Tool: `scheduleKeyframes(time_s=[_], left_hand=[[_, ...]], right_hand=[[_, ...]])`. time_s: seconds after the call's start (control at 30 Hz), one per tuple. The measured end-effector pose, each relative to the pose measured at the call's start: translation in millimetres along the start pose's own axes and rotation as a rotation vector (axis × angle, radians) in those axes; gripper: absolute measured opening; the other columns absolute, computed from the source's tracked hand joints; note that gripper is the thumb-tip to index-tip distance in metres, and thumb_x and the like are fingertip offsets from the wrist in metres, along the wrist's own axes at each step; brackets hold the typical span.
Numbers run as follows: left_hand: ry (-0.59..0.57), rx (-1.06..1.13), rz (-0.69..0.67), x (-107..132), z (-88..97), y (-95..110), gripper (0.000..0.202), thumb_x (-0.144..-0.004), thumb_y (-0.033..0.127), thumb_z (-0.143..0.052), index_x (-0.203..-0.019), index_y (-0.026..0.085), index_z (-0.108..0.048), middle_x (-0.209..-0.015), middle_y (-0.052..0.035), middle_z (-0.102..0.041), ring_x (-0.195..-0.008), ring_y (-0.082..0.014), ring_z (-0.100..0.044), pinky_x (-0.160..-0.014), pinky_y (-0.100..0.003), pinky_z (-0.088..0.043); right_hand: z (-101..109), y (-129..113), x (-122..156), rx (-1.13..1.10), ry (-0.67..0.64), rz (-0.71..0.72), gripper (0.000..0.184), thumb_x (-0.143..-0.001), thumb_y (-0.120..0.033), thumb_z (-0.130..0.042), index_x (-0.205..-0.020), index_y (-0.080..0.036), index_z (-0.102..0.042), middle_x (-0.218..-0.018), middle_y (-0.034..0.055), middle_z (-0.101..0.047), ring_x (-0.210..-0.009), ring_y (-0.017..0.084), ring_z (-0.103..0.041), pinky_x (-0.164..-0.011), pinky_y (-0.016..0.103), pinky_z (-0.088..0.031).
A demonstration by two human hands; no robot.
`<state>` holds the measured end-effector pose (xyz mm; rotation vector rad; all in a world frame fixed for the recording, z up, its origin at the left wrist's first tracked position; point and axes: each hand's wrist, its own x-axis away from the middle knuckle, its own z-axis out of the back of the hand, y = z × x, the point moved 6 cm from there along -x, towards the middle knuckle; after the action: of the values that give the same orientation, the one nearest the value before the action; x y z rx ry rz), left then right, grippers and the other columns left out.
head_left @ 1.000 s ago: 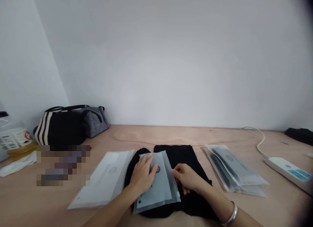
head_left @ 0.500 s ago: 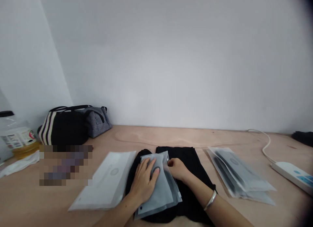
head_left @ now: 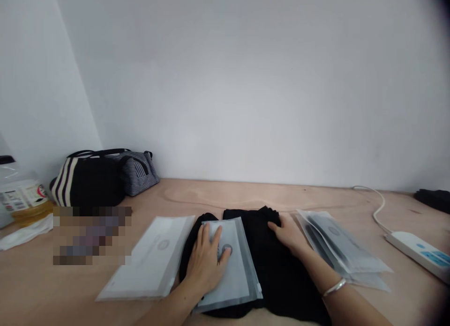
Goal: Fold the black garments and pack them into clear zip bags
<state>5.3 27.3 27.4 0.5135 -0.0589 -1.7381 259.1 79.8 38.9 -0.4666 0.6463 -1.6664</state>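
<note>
Head view, taken left to right: at 9 o'clock a plastic jug [head_left: 24, 199] of yellow liquid stands beside a striped tote bag [head_left: 87, 183], and at 8 o'clock a pixelated patch [head_left: 91, 234] hides whatever lies on the plywood table [head_left: 246, 195]. At 7 o'clock a white packet [head_left: 147, 258] lies flat, just beside your left hand [head_left: 207, 260], which is open, fingers spread, pressing down on a frosted zip bag [head_left: 242, 270]. That bag sits on a folded black garment [head_left: 281, 265] at 6 o'clock, and your palm covers much of it, so its contents are hidden. Your right hand [head_left: 288, 234] is also open, resting on the garment's far edge at 4 o'clock. The step in hand looks like smoothing the bag over the cloth; with neither hand closed, the next move calls for a fresh grip. Further right, a stack of frosted bags [head_left: 337, 241] lies near a power strip [head_left: 418, 253], which the frame partly cuts off.
</note>
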Motion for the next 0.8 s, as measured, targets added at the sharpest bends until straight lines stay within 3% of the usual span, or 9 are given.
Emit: scheduleKeyframes(time_s=[0.1,0.23,0.37,0.47,0.57,0.63,0.73,0.8], left_hand=[[0.07,0.002,-0.008,0,5.6,1,0.049,-0.079,0.043,-0.043,-0.121,0.018,-0.044,-0.139,-0.011,-0.02,-0.126,-0.032,-0.018,-0.096,-0.043,-0.029],[0.166,0.096,-0.022,-1,18.2,0,0.033,-0.075,0.029,-0.048,-0.105,0.016,-0.051,-0.134,-0.0128,-0.023,-0.12,-0.0308,-0.029,-0.092,-0.042,-0.034],[0.103,0.355,0.045,-11,27.5,-9,0.022,-0.069,0.016,-0.046,-0.09,0.018,-0.053,-0.106,-0.0078,-0.049,-0.101,-0.023,-0.049,-0.088,-0.038,-0.039],[0.018,0.489,0.108,-21,41.7,-23,0.017,-0.068,0.019,-0.047,-0.084,0.018,-0.053,-0.08,-0.0017,-0.058,-0.074,-0.0186,-0.058,-0.07,-0.032,-0.047],[0.017,0.531,0.138,-28,70.4,-56,0.026,-0.072,0.029,-0.048,-0.095,0.017,-0.052,-0.088,-0.0026,-0.06,-0.065,-0.0162,-0.059,-0.06,-0.028,-0.048],[-0.021,0.575,0.177,-28,85.9,-90,0.036,-0.071,0.037,-0.05,-0.102,0.019,-0.051,-0.097,-0.0034,-0.06,-0.067,-0.0168,-0.06,-0.06,-0.028,-0.048],[0.073,0.454,0.164,-23,107.5,-147,0.038,-0.065,0.04,-0.055,-0.097,0.019,-0.055,-0.104,-0.0036,-0.059,-0.097,-0.0215,-0.055,-0.08,-0.029,-0.043],[0.088,0.35,0.208,-16,109.8,-177,0.037,-0.061,0.04,-0.058,-0.092,0.021,-0.059,-0.099,-0.0019,-0.061,-0.096,-0.0223,-0.055,-0.083,-0.03,-0.041]], right_hand=[[20,8,-14,0.091,0.048,-0.001,0.031,-0.08,-0.034,-0.043,-0.098,-0.011,-0.053,-0.095,0.0143,-0.061,-0.091,0.023,-0.057,-0.073,0.029,-0.042],[26,-13,-9,0.223,0.152,0.083,0.048,-0.08,-0.041,-0.045,-0.113,-0.006,-0.047,-0.113,0.0227,-0.051,-0.111,0.032,-0.043,-0.089,0.04,-0.031],[-8,-36,14,0.488,0.089,0.372,0.055,-0.084,-0.047,-0.033,-0.129,-0.017,-0.035,-0.132,0.0146,-0.037,-0.124,0.029,-0.025,-0.098,0.046,-0.016],[-34,-24,20,0.606,-0.036,0.368,0.061,-0.083,-0.054,-0.028,-0.134,-0.02,-0.027,-0.138,0.0112,-0.03,-0.127,0.029,-0.019,-0.099,0.053,-0.009],[-41,-13,18,0.618,-0.056,0.353,0.064,-0.083,-0.057,-0.026,-0.136,-0.021,-0.023,-0.139,0.0104,-0.027,-0.128,0.029,-0.018,-0.099,0.053,-0.008],[-41,-10,16,0.614,-0.049,0.363,0.064,-0.083,-0.057,-0.026,-0.136,-0.021,-0.023,-0.139,0.0105,-0.027,-0.128,0.029,-0.018,-0.099,0.053,-0.008],[-40,-11,16,0.608,-0.042,0.373,0.064,-0.083,-0.057,-0.025,-0.136,-0.02,-0.023,-0.139,0.01,-0.027,-0.128,0.029,-0.017,-0.099,0.054,-0.007],[-41,-12,17,0.604,-0.039,0.373,0.064,-0.083,-0.057,-0.025,-0.136,-0.02,-0.023,-0.139,0.0098,-0.027,-0.128,0.029,-0.017,-0.099,0.053,-0.007]])
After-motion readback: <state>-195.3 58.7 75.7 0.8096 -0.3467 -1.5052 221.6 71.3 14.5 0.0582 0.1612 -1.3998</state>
